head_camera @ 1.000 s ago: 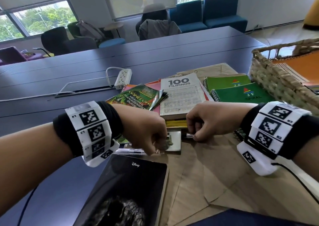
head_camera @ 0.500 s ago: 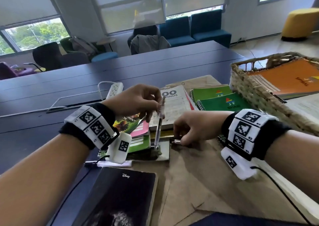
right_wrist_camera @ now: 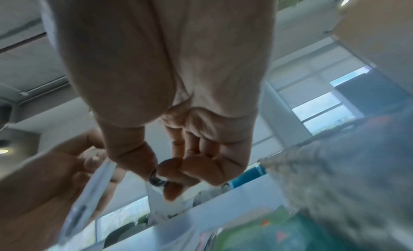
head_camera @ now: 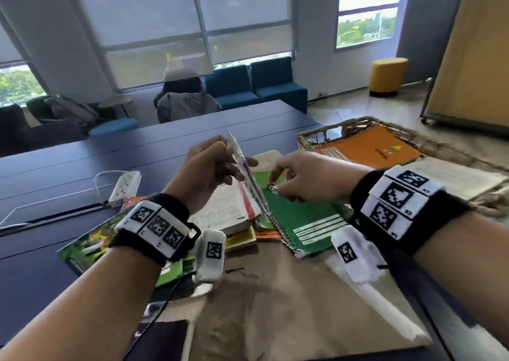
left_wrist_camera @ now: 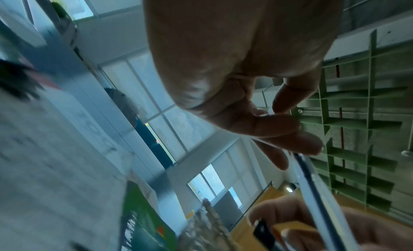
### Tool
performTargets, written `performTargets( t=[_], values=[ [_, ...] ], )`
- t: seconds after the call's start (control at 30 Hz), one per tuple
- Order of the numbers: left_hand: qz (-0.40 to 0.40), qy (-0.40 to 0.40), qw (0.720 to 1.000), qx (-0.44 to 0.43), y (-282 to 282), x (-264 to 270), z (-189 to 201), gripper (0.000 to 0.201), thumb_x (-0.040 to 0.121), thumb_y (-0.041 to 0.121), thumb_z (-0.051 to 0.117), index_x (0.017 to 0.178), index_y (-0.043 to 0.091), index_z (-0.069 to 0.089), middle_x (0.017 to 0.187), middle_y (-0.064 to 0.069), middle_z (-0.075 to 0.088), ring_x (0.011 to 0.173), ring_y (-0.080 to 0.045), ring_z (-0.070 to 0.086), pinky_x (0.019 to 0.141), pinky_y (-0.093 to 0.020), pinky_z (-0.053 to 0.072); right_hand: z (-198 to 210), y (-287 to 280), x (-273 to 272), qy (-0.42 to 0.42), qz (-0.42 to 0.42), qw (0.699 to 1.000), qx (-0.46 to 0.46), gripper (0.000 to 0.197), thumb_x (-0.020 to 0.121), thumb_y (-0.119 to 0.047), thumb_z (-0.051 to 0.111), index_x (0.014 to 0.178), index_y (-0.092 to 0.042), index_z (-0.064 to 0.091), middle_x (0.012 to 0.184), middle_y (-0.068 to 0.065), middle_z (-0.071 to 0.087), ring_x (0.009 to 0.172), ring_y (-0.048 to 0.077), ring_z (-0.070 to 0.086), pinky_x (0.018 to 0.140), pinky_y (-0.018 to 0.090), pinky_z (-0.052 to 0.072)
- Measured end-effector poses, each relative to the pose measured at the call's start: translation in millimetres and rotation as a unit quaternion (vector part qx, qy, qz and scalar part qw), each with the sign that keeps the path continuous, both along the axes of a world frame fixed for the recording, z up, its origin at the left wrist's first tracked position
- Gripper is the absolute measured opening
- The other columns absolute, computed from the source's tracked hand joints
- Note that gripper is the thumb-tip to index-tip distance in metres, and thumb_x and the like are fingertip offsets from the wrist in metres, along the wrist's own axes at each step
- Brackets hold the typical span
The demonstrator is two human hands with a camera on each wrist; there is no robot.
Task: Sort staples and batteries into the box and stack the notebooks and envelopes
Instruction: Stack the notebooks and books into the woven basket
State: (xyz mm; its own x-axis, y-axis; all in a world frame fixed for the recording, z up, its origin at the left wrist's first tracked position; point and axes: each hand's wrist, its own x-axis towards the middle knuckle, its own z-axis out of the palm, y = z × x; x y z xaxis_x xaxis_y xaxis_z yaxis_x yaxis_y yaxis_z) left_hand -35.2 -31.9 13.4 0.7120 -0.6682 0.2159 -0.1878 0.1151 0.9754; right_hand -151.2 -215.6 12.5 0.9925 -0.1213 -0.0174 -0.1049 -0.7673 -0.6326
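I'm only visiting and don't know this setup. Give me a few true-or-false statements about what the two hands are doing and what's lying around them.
1. The left hand holds a long clear plastic strip. True.
2. The right hand lies flat and holds nothing. False: its fingertips pinch a small cylindrical battery.
3. The orange spiral notebook lies in the woven wicker basket. True.
4. The green spiral notebook is inside the basket too. False: it lies outside it, below the right hand.
5. A white power strip lies on the dark blue table. True.
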Motion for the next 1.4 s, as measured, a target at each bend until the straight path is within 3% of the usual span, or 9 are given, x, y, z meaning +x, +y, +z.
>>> performTargets(
  t=[0.13,0.23,0.47,0.67,0.73,0.87,1.0,1.23,1.4],
  values=[
    [0.011,0.027,0.999,-0.027,-28,-9,2,0.026,0.1,0.0,0.039,0.081,0.013,0.05,0.095,-0.029,0.074,0.049,-0.014,0.058,0.046,-0.018,0.042,15,-27,-18,-0.063,-0.07,0.995,0.039,0.012,0.094,-0.024,0.068,0.105,-0.02,0.07,0.075,-0.001,0.071,0.061,0.011,0.062,0.056,0.024,0.05],
    [0.01,0.046,0.998,-0.037,-52,-15,0,0.02,0.101,0.002,0.043,0.086,0.011,0.051,0.087,-0.026,0.074,0.048,-0.015,0.057,0.046,-0.02,0.043,18,-52,-36,-0.111,-0.118,0.984,0.079,0.013,0.093,-0.017,0.064,0.104,-0.02,0.071,0.063,-0.01,0.061,0.048,0.002,0.05,0.047,0.019,0.04],
    [-0.028,0.075,0.996,-0.04,-98,-29,-3,0.01,0.103,0.006,0.045,0.095,0.007,0.051,0.085,-0.026,0.072,0.051,-0.019,0.059,0.048,-0.023,0.043,-1,-100,-74,-0.107,-0.198,0.952,0.206,0.024,0.098,-0.003,0.055,0.117,-0.013,0.063,0.071,0.006,0.061,0.055,0.012,0.044,0.051,0.028,0.034],
    [-0.029,0.09,0.994,-0.052,-135,-37,-5,0.009,0.105,0.005,0.046,0.097,0.008,0.048,0.083,-0.023,0.074,0.049,-0.016,0.061,0.045,-0.019,0.043,-25,-121,-86,-0.073,-0.217,0.934,0.273,0.024,0.099,-0.003,0.055,0.12,-0.014,0.062,0.074,0.009,0.06,0.058,0.015,0.045,0.052,0.028,0.035],
    [-0.016,0.09,0.994,-0.052,-144,-37,-9,0.005,0.104,0.003,0.047,0.107,0.007,0.049,0.084,-0.022,0.073,0.05,-0.016,0.06,0.045,-0.02,0.044,-34,-122,-86,-0.052,-0.206,0.932,0.294,0.025,0.1,-0.004,0.054,0.122,-0.015,0.06,0.074,0.01,0.06,0.057,0.015,0.045,0.051,0.029,0.034],
    [-0.015,0.083,0.995,-0.05,-159,-41,-19,0.032,0.104,0.002,0.05,0.132,0.018,0.049,0.094,-0.026,0.07,0.059,-0.017,0.065,0.053,-0.021,0.052,-40,-127,-85,-0.049,-0.204,0.931,0.299,0.024,0.1,-0.005,0.054,0.121,-0.016,0.06,0.074,0.01,0.061,0.057,0.015,0.045,0.05,0.03,0.033],
    [-0.02,0.091,0.995,-0.038,-173,-46,-23,0.024,0.103,0.001,0.051,0.123,0.014,0.054,0.091,-0.024,0.072,0.06,-0.02,0.068,0.051,-0.021,0.053,-40,-124,-86,-0.062,-0.192,0.939,0.28,0.022,0.101,-0.006,0.054,0.12,-0.016,0.059,0.072,0.008,0.06,0.055,0.013,0.044,0.048,0.027,0.032],
    [0.019,-0.061,0.988,0.142,-180,-39,-37,0.022,0.09,0.012,0.076,0.104,0.01,0.06,0.069,-0.006,0.072,0.045,-0.012,0.058,0.039,-0.022,0.041,-42,-125,-87,-0.089,-0.191,0.936,0.282,0.023,0.098,-0.002,0.055,0.118,-0.013,0.06,0.073,0.008,0.059,0.057,0.014,0.045,0.051,0.027,0.034],
    [0.028,-0.236,0.943,0.233,-186,-36,-35,0.024,0.079,0.026,0.084,0.091,0.015,0.066,0.078,-0.005,0.072,0.067,-0.018,0.066,0.058,-0.032,0.052,-43,-124,-85,-0.094,-0.193,0.938,0.272,0.022,0.097,-0.004,0.056,0.116,-0.015,0.061,0.078,0.01,0.059,0.064,0.018,0.046,0.054,0.03,0.034]
  ],
)
